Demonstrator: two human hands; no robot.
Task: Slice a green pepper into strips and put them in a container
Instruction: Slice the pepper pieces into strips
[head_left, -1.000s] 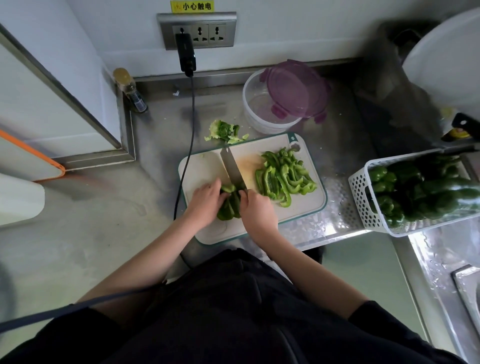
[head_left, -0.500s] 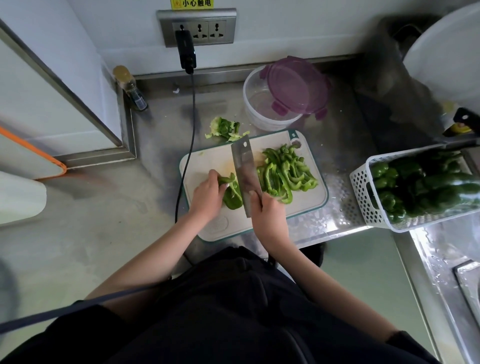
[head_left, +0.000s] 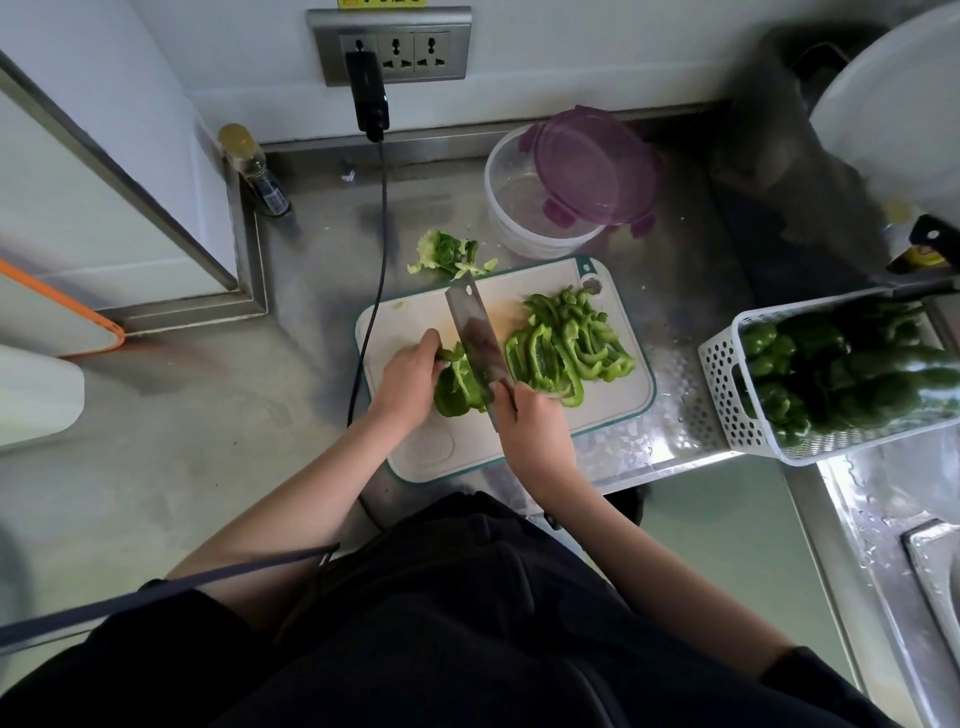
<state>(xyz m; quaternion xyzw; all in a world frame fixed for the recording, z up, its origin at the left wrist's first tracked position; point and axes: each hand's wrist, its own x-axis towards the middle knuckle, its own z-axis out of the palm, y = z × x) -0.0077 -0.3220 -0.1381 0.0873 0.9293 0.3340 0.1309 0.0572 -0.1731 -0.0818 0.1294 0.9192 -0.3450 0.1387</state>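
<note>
A: Right hand (head_left: 535, 426) is gripping the cleaver (head_left: 475, 338) handle, fingers wrapped round it, blade lying against the pepper piece (head_left: 456, 387) mid-board. Left hand (head_left: 408, 382) is pinning that piece, fingers curled on it.

B: I'd be keeping those fingertips tucked back and the cuts even, matching the strips (head_left: 563, 345) piling on the cutting board (head_left: 613, 410) toward the tabletop's right edge.

A: Containers, biggest first: the white basket (head_left: 719, 384) at the right edge is holding whole peppers (head_left: 852, 374). The clear tub (head_left: 511, 208) near the back edge is looking empty, purple lid (head_left: 592, 166) leaning across it.
</note>
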